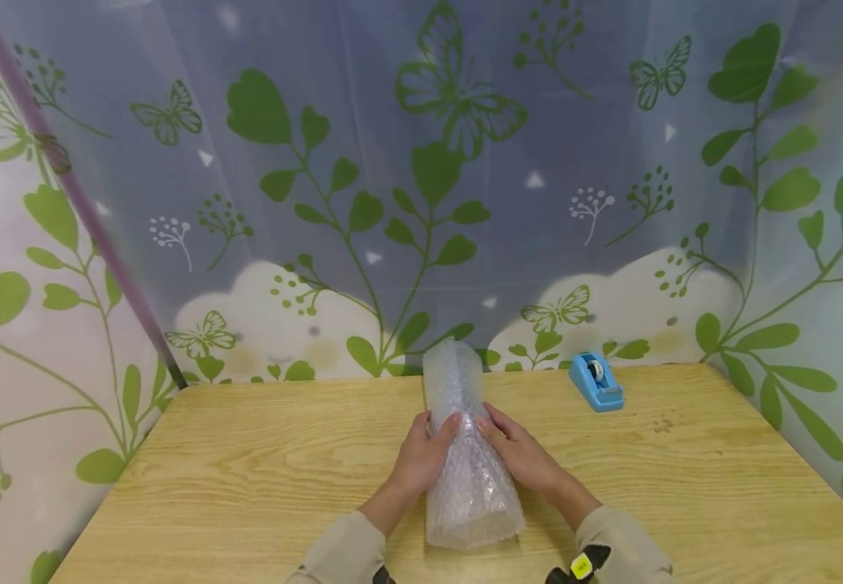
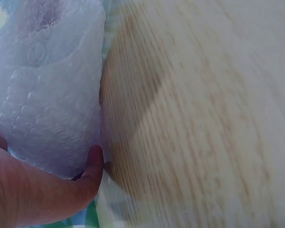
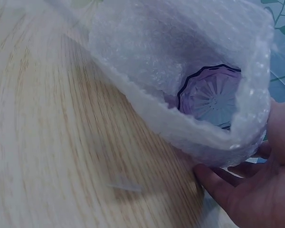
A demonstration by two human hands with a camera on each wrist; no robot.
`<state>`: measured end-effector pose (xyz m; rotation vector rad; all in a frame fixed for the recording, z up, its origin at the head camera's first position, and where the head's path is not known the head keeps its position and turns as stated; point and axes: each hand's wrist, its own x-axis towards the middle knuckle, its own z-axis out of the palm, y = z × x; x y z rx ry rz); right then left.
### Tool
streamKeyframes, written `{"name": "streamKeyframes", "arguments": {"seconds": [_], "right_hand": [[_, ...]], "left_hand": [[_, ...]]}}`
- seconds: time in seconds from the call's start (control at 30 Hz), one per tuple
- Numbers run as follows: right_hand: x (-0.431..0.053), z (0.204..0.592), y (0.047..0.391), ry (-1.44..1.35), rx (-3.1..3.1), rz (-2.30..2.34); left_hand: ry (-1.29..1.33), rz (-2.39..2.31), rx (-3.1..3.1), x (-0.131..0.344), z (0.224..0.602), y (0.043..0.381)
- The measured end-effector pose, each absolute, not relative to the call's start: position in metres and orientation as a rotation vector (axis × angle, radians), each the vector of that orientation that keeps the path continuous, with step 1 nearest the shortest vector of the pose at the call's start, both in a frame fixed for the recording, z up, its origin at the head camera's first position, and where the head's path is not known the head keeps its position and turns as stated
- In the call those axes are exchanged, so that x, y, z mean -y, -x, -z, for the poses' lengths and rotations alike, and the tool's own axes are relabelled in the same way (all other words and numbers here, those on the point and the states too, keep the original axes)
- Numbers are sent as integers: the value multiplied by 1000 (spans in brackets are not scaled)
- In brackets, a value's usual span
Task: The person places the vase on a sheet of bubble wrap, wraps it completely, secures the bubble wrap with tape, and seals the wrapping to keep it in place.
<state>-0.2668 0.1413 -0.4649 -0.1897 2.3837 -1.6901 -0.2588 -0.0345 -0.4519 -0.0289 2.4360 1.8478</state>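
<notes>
A tube of clear bubble wrap (image 1: 474, 504) lies lengthwise at the middle of the table. Inside its open end, the right wrist view shows a purple-tinted, scalloped glass (image 3: 213, 97) with a star pattern. My left hand (image 1: 419, 456) grips the tube's left side, thumb on top. From the other side my right hand (image 1: 526, 461) holds it, its thumb close to the left one. In the left wrist view, a finger (image 2: 96, 159) curls against the edge of the wrap.
A blue tape dispenser (image 1: 598, 381) stands at the back right of the wooden table (image 1: 282, 454). Behind the table hangs a leaf-and-butterfly patterned curtain (image 1: 363, 162), and the tube's far end reaches toward it.
</notes>
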Motion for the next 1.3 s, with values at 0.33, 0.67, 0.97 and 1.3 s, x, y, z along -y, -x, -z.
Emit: {"name": "streamKeyframes", "arguments": {"seconds": [0.33, 0.67, 0.97, 1.3], "right_hand": [[-143, 465, 270, 192, -2366, 1710], [-142, 460, 269, 203, -2381, 1701], [-140, 460, 273, 212, -2369, 1712], [-142, 462, 275, 206, -2365, 1715]], "left_hand": [[26, -1833, -2445, 33, 451, 261], [15, -1834, -2459, 33, 454, 264], [17, -1833, -2462, 33, 454, 268], [13, -1857, -2445, 32, 456, 270]]}}
